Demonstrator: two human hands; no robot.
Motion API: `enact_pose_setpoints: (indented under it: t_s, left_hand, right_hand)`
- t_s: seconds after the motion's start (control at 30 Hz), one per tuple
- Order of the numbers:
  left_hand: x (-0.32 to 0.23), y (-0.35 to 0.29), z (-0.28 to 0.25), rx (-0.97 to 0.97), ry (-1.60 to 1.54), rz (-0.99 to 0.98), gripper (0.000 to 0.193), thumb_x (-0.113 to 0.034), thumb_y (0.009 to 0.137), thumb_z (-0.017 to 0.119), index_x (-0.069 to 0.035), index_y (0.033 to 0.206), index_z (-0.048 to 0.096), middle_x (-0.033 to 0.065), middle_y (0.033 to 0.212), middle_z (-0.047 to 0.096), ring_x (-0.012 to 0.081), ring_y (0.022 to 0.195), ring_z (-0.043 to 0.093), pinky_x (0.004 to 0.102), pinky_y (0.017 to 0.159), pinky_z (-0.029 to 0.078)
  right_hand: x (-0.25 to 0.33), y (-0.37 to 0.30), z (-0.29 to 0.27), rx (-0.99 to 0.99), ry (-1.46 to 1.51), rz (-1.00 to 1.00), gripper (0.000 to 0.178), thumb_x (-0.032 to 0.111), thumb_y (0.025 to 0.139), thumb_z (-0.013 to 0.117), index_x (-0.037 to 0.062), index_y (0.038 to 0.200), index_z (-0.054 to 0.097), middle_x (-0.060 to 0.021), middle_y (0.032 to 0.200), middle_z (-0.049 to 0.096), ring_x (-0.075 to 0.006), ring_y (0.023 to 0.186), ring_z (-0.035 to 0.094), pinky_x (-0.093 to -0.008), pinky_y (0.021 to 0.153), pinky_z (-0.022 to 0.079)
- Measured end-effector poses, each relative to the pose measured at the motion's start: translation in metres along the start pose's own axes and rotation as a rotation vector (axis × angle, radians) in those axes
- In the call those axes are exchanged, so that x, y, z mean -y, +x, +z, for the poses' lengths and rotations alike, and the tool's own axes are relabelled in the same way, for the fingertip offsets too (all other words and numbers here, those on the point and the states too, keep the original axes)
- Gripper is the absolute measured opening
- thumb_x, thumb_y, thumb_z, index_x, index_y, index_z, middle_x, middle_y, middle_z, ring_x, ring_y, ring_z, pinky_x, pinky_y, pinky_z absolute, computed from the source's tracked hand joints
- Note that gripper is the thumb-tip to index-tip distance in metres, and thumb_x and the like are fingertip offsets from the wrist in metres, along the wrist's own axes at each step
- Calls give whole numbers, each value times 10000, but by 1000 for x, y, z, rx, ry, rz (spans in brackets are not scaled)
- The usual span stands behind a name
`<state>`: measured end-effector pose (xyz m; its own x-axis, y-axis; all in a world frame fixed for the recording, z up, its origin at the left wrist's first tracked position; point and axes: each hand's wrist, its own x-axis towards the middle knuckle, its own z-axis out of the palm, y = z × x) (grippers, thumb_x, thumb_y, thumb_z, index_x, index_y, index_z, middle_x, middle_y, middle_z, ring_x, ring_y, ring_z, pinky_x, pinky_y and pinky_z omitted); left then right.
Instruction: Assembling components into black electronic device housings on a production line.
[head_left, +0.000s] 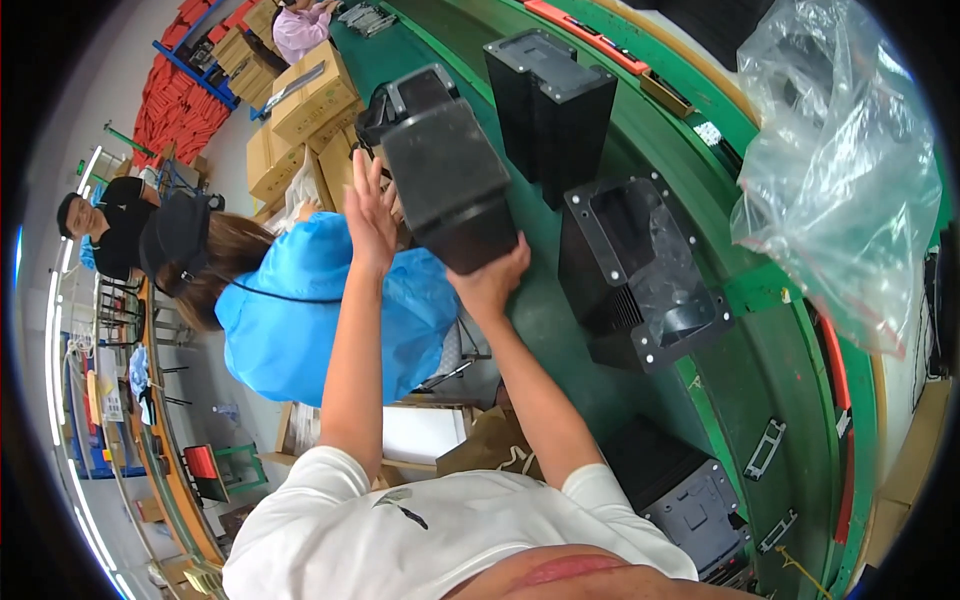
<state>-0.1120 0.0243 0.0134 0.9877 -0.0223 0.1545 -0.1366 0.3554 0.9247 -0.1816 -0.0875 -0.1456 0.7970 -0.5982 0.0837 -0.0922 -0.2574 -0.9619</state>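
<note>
A black box-shaped plastic housing (445,165) is tilted over the green work surface, its plain flat end toward me. My right hand (495,275) grips its lower edge, with fingers bent round the near corner. To the left of the housing, my left hand (370,218) is raised with fingers stretched out and apart; whether it touches the side I cannot tell. Just beyond stands another black part (425,88), partly hidden by the housing. On the right are a tall black housing (550,105) and an open-topped one (640,270) with a flanged rim and light dots.
A co-worker in blue (335,310) sits close on my left, near cardboard boxes (315,95). Clear plastic bags (840,170) hang over the right side. Another black housing (690,495) lies near my right side, beside small metal brackets (766,448) on the green line.
</note>
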Motion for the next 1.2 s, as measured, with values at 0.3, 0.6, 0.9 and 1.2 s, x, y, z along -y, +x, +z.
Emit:
enact_pose_setpoints:
  t_s: [0.3, 0.6, 0.9, 1.2]
  left_hand:
    - [94, 12, 15, 13, 497, -21, 885, -42, 680, 940, 48, 1422, 466, 169, 1363, 597, 264, 1184, 619, 354, 1010, 513]
    - [89, 29, 5, 46, 586, 61, 661, -90, 737, 917, 28, 1287, 568, 93, 1160, 692, 206, 986, 688, 326, 853, 566]
    - [142, -1, 0, -604, 1140, 426, 636, -203, 861, 827, 31, 1366, 518, 149, 1297, 614, 228, 1103, 623, 387, 948, 518]
    - [190, -90, 173, 99, 27, -305, 599, -581, 1066, 367, -64, 1273, 589, 46, 1151, 631, 160, 1103, 561, 321, 968, 454]
  right_hand:
    - [-9, 62, -5, 264, 62, -276, 1261, 267, 719, 868, 46, 1614, 7, -323, 1613, 167, -518, 1493, 180, -575, 1201, 227]
    - [-49, -93, -154, 432, 272, -138, 797, 86, 932, 633, -13, 1598, 208, -263, 1636, 249, -381, 1530, 252, -440, 1231, 242]
    - [-65, -119, -282, -278, -79, -129, 957, 34, 811, 770, -35, 1575, 197, -240, 1578, 281, -385, 1492, 289, -468, 1215, 291]
    - [-90, -35, -274, -269, 1, -81, 1328, 181, 642, 935, -46, 1576, 19, -304, 1556, 218, -430, 1455, 281, -487, 1204, 256]
